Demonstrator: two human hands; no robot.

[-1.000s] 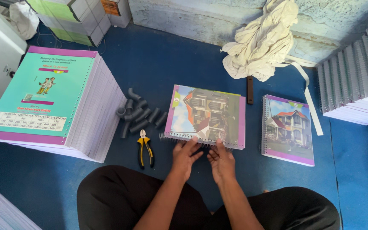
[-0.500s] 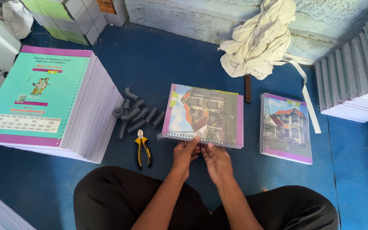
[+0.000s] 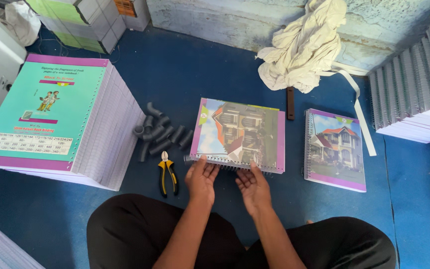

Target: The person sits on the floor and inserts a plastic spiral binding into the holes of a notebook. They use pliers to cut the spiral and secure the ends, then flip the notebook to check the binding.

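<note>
Notebook (image 3: 239, 133) is lying mid-frame on the blue floor (image 3: 185, 74), its spiral edge (image 3: 225, 164) running left-right just above my hands; I'm pinching that coil with left hand (image 3: 201, 177) and right hand (image 3: 254, 187), both equally near.

- Two spiral notebooks with house covers: one (image 3: 240, 133) at the hands, one (image 3: 335, 148) to the right.
- One pair of yellow-handled pliers (image 3: 167, 172).
- Two hands: left (image 3: 201, 177), right (image 3: 254, 187).
- One crumpled cloth (image 3: 302, 47).
</note>
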